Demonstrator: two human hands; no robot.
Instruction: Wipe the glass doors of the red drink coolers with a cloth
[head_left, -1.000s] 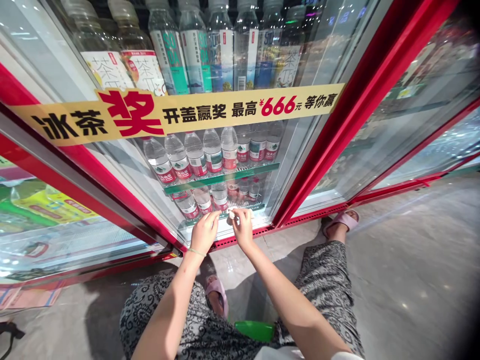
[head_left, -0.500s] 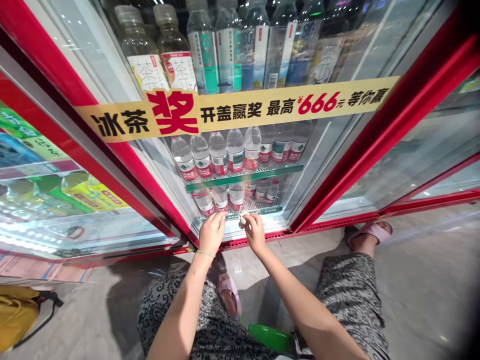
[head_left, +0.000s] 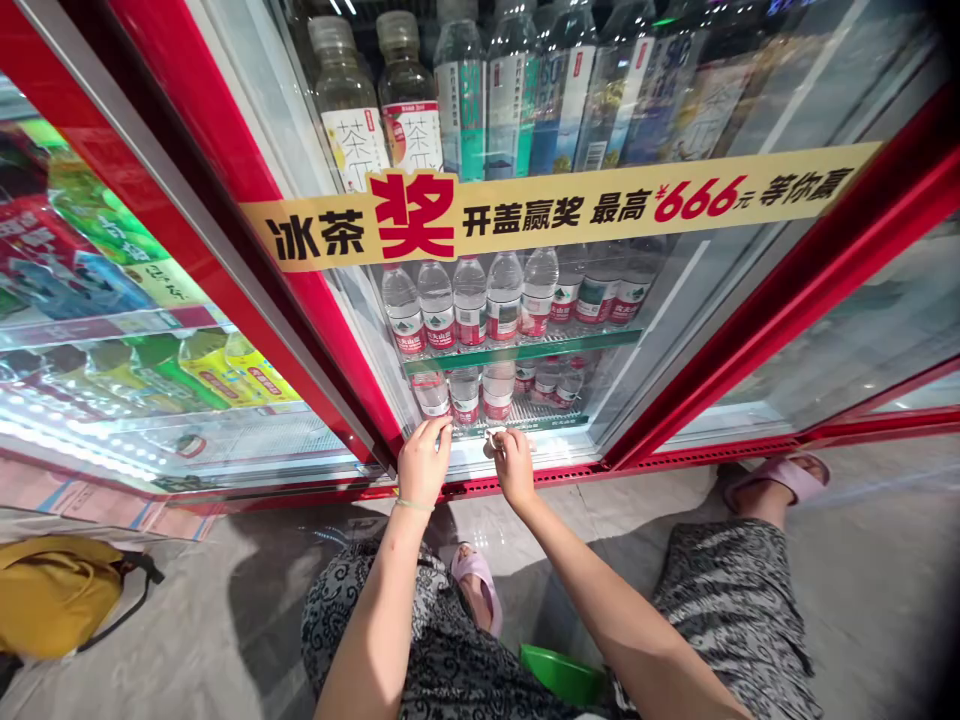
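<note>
My left hand (head_left: 424, 462) is at the lower part of the glass door (head_left: 679, 290), its fingers bent and pressed together. Whatever it holds, if anything, is too small to make out. Just to its right, my right hand (head_left: 514, 468) pinches a small whitish scrap (head_left: 492, 440) between thumb and fingers. Behind the glass, close above both hands, small water bottles (head_left: 498, 390) with red-and-white labels stand on the bottom shelf. More of these bottles line the shelf (head_left: 525, 352) above.
A yellow banner (head_left: 555, 205) crosses the door, with taller drink bottles (head_left: 461, 95) above. Red frames (head_left: 757, 320) border neighbouring coolers. A green container (head_left: 562, 675) is on the floor between my legs. A yellow bag (head_left: 56, 595) lies at left.
My view has turned left, so the cooler and bag appear farther right. Both hands stay low at the door, the right still pinching the whitish scrap.
</note>
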